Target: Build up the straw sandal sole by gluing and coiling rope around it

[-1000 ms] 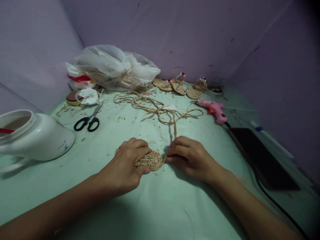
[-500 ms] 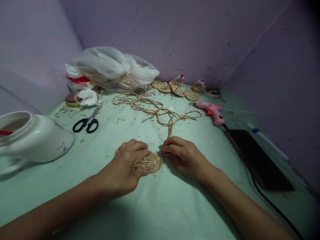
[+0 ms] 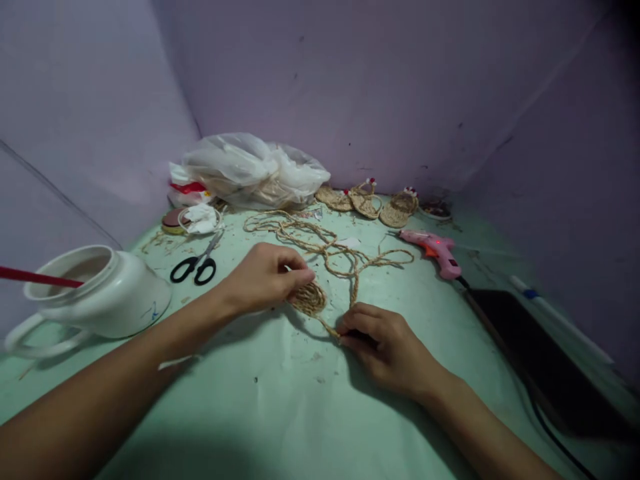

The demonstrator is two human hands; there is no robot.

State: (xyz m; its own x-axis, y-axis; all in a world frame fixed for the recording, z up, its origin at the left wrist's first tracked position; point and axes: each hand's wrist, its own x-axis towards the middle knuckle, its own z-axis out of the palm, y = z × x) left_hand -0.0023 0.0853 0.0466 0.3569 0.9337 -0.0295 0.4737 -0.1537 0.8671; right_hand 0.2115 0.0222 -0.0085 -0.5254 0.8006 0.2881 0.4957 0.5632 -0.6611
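Note:
My left hand [image 3: 263,277] is closed on a coiled oval of braided straw rope [image 3: 309,298] and holds it tilted a little off the green table cover [image 3: 280,400]. My right hand [image 3: 383,343] lies on the cover just below and right of it, fingers pinched on the rope strand that leaves the coil. That loose rope [image 3: 320,240] runs back in loops toward the far wall.
A white jug [image 3: 105,293] lies on its side at left with a red stick [image 3: 35,277] in it. Black scissors [image 3: 197,263], a plastic bag [image 3: 253,170], small straw sandals [image 3: 367,200], a pink glue gun [image 3: 437,250] and a dark slab [image 3: 535,347] surround the work.
My left hand has lifted the straw coil off the table and moved it away from me. My right hand slid back along the strand. The camera view shifted.

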